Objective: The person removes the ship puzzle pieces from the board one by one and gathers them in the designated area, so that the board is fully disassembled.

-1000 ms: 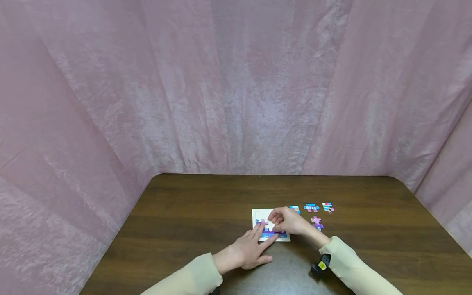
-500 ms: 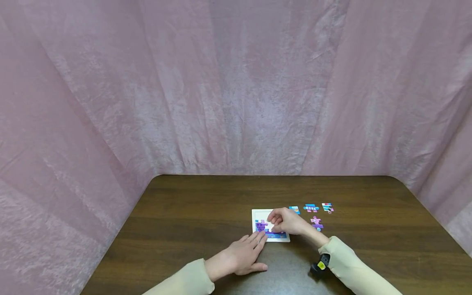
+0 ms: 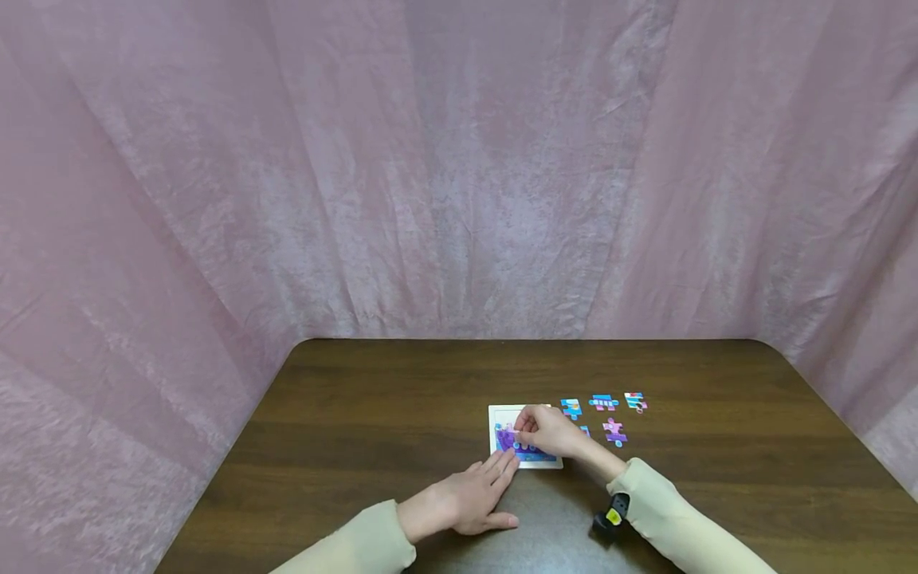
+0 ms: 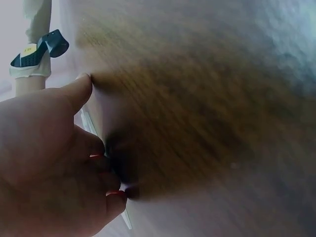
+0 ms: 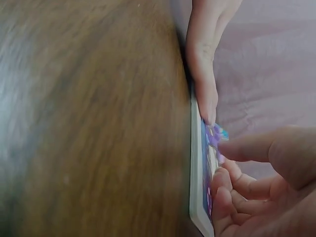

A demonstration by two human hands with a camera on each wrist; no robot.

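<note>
A white-framed puzzle tray point(image 3: 491, 430) lies on the table in front of me, its lower part filled with blue and purple pieces. My left hand point(image 3: 476, 498) lies flat, with straight fingers whose tips rest on the tray's lower edge. Over the tray, my right hand point(image 3: 548, 430) pinches a purple puzzle piece point(image 5: 217, 132) between thumb and fingers. That piece stands tilted up from the board in the right wrist view, at the left part of the picture. The right hand covers the tray's upper right part.
To the right of the tray lie loose puzzle pieces: a blue one point(image 3: 571, 408), a blue-and-pink one point(image 3: 604, 402), a striped one point(image 3: 636, 402) and a pink-purple one point(image 3: 614, 431). Another blue piece point(image 3: 584, 430) shows partly beside the right hand. A pink curtain point(image 3: 459, 199) hangs behind the brown table point(image 3: 358, 414).
My left hand has slid back from the puzzle pieces to the tray's lower edge. My right hand has shifted slightly left over the tray, uncovering more of the blue pieces beside it.
</note>
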